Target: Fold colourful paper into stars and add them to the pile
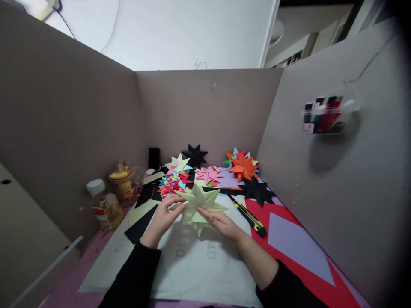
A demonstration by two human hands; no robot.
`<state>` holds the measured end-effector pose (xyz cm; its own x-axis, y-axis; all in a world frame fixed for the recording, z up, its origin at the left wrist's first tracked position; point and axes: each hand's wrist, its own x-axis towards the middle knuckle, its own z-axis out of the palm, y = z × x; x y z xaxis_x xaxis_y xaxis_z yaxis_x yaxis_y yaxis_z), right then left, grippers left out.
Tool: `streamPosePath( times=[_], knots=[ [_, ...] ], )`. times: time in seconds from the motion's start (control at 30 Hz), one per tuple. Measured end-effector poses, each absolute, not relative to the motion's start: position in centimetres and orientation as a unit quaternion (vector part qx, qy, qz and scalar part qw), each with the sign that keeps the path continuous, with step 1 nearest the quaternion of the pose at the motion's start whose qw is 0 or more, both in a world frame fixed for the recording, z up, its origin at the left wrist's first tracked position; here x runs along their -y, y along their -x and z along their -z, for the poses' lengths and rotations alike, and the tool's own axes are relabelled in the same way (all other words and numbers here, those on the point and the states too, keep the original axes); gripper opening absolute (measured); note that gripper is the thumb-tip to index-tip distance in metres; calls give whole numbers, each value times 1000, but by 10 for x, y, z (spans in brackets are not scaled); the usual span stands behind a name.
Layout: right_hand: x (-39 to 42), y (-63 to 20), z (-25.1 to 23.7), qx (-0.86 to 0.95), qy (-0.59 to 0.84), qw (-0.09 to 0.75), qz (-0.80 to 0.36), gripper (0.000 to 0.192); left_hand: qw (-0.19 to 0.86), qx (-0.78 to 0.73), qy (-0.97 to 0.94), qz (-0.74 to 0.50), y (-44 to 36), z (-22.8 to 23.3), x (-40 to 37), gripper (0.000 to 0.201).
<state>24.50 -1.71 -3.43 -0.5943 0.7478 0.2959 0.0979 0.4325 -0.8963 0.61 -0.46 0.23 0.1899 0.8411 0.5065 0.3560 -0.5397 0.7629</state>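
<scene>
Both the left hand (163,217) and right hand (221,223) pinch a nearly formed pale-green folded-paper star (199,204) at centre, with finished coloured paper stars (208,174) piled at twelve o'clock, seemingly only final shaping left.

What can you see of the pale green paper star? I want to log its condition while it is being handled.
The pale green paper star looks folded from plain matte paper, with long creased points fanning outward and one pointing down. It is held above the white cutting mat, tilted toward the camera. The left hand pinches its left side, and the right hand grips its lower right. No tears show.
</scene>
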Motion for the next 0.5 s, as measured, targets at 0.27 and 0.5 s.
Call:
streamPosePath(
  times=[0.27,0.5],
  knots=[
    [16,-247,37,766,277,360,-455,58,17,-352,-822,-448,1,-1,1,17],
    [16,-248,37,761,279,369,-455,55,111,-344,-796,-485,-5,5,0,21]
  ],
)
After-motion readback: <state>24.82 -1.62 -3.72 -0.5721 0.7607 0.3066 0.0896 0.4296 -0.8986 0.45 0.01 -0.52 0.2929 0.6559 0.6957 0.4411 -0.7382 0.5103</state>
